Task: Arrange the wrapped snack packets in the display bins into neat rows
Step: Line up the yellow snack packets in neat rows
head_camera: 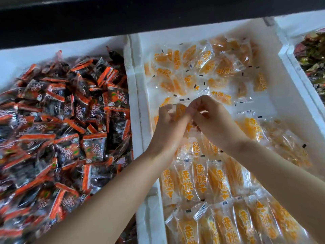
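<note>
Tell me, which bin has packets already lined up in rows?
The middle white bin, with orange packets lined side by side at its near end; the red-and-black packets to its left lie heaped.

A broad black band (158, 13) spans the whole far side, rising slightly toward the right, with a thin pale glint along its far left edge; what it belongs to cannot be told. Below it a thick white foam bin wall (134, 85) runs from near to far, and a second bin wall (286, 55) slants at the far right. The light is soft and even, bluish on the far left white surface
</note>
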Action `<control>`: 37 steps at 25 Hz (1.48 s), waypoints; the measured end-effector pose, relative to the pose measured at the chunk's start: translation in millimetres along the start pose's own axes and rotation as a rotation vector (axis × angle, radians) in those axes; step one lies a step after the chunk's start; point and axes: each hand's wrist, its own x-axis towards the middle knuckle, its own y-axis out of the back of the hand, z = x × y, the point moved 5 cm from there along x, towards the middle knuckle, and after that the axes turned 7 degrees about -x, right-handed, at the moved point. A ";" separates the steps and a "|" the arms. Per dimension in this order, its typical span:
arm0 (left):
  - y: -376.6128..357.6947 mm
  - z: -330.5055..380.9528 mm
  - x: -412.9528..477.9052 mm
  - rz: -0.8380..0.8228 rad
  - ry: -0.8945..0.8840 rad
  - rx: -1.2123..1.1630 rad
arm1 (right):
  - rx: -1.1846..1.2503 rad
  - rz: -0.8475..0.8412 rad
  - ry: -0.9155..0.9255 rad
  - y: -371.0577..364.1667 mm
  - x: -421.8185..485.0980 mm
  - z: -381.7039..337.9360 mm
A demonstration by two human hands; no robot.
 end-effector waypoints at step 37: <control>82.7 4.6 -24.7 0.071 -0.260 0.205 | -0.549 -0.268 0.672 -63.6 -112.6 9.4</control>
